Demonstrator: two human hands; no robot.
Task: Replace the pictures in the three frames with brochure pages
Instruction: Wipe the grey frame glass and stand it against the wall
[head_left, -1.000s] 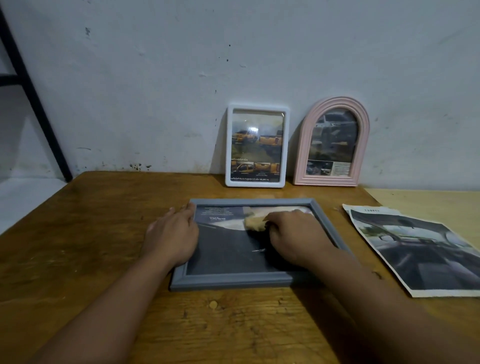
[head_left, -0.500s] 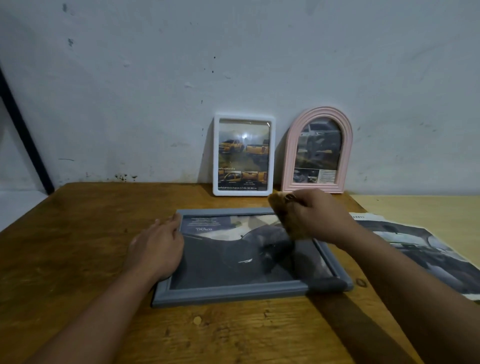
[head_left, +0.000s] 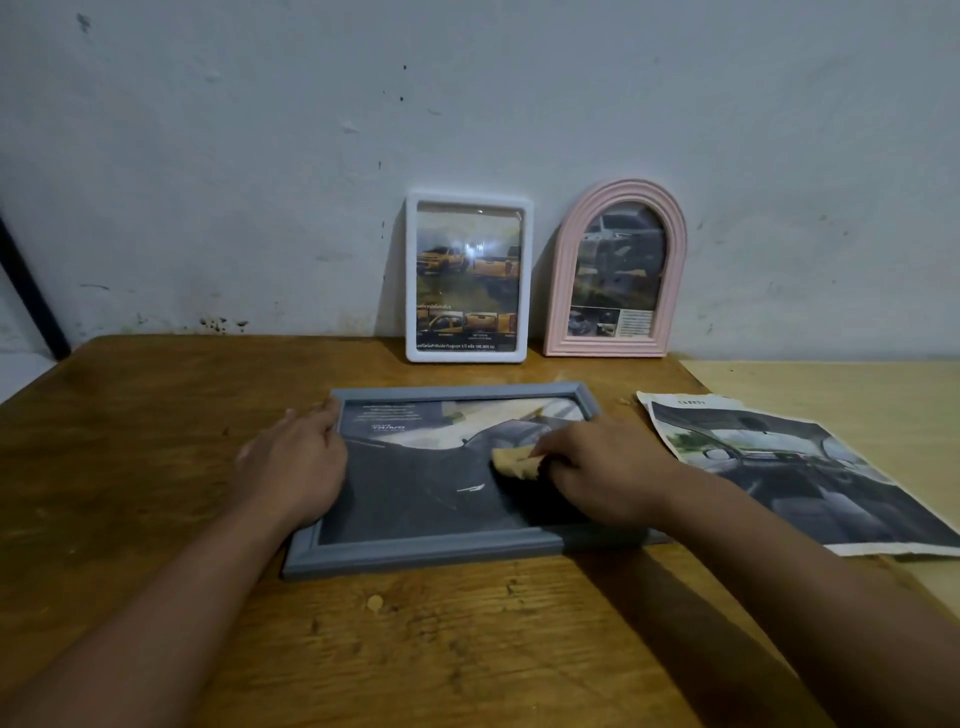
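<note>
Pressing a tan cloth (head_left: 514, 462) onto the glass, the right hand (head_left: 597, 470) pinches it over the flat grey frame (head_left: 431, 558), long axis left-right, while the flattened left hand (head_left: 293, 465) steadies its left edge

The page in the grey frame (head_left: 431, 555) carries white wording at its 10 o'clock corner; one line looks like "TRAVO", the lines above it are too small to read. The loose page (head_left: 795, 467) at 3 o'clock has a short spaced heading along its top edge, illegible. The page in the white frame (head_left: 469, 354) bears a non-Latin caption ending in digits, possibly "100,000". The pink frame's (head_left: 566, 291) text block is unreadable.
</note>
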